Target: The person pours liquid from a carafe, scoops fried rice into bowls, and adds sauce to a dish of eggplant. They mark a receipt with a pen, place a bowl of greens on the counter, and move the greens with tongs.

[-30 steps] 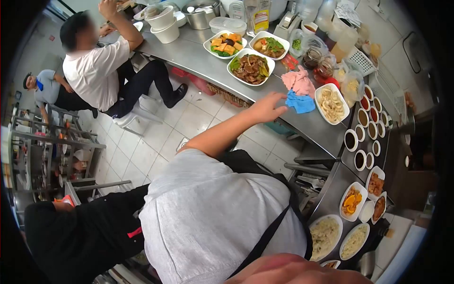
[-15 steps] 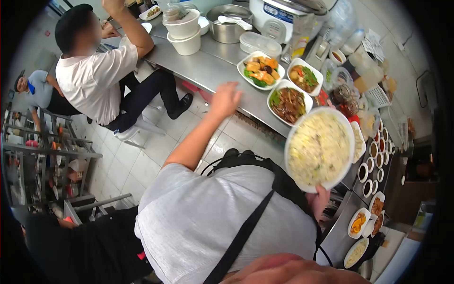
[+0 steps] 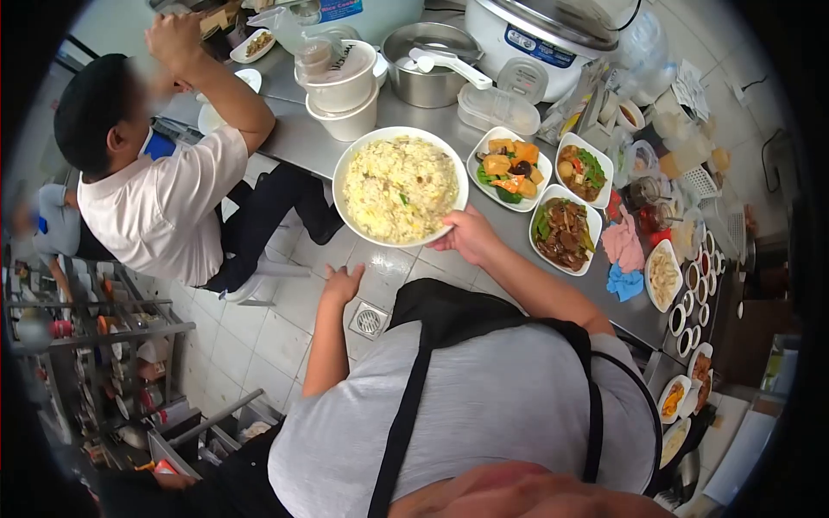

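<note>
A round white plate heaped with fried rice is held at the counter's edge, partly over the floor. My right hand grips its lower right rim, the thumb on top near the rice. Below the plate and apart from it, my left hand is empty with its fingers spread. To the right of the plate, three white dishes stand close together: tofu-like pieces with vegetables, a stew with green herbs, and sliced meat with greens.
Stacked white tubs, a steel pot and a rice cooker line the counter's back. Pink and blue cloths lie near sauce cups at right. A person sits at left with a raised arm; a metal rack stands behind.
My right hand has carried the plate of fried rice left across the counter's front edge, uncovering the cloths. My left hand has drawn back toward my body. The seated person's head has lowered.
</note>
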Demonstrator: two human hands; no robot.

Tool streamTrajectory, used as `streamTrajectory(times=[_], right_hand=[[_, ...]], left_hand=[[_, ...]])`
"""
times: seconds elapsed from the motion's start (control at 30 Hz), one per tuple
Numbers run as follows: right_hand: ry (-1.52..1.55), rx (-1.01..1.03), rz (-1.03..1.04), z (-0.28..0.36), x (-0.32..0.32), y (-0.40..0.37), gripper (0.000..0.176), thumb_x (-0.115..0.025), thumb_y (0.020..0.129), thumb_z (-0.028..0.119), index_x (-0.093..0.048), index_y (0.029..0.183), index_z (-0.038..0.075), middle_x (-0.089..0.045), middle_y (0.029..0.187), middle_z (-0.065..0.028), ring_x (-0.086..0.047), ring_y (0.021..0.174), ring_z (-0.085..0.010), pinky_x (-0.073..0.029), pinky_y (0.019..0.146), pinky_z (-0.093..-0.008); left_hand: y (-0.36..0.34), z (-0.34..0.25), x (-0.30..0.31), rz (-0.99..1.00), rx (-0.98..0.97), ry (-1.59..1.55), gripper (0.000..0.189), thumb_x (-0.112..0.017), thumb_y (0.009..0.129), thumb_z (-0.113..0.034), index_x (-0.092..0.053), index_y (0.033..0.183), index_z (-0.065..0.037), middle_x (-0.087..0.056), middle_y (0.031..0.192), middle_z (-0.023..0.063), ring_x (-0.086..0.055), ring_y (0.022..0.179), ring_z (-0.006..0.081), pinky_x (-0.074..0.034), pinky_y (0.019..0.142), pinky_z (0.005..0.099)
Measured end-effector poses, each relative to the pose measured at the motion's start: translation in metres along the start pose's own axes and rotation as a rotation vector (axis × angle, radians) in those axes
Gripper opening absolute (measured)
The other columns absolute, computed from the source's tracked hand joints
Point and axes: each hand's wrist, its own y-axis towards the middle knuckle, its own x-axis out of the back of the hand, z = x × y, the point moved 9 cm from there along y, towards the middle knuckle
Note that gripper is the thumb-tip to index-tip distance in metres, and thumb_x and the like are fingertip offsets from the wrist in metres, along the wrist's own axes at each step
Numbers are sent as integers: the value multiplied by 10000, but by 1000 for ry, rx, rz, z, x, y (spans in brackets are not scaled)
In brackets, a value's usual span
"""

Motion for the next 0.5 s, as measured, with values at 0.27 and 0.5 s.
streamTrajectory(times=[0.27,0.5], right_hand=[[-33,53,-132,5,16,50,524,-402,721,54,-193,1198,105,-530,935,-166,-603,653,-249,-498,529,-312],[64,64,-134,9,21,51,490,-453,802,172,-194,1217,138,-518,968,-157,-580,753,-248,-476,622,-317]], left_hand=[[7,-25,61,-82,-247,-788,490,-404,840,-391,-432,1145,-7,-574,905,112,-554,791,186,-416,679,279],[19,-120,86,132,-323,-1214,495,-412,852,-282,-265,1238,-8,-571,872,117,-577,654,154,-428,570,228]])
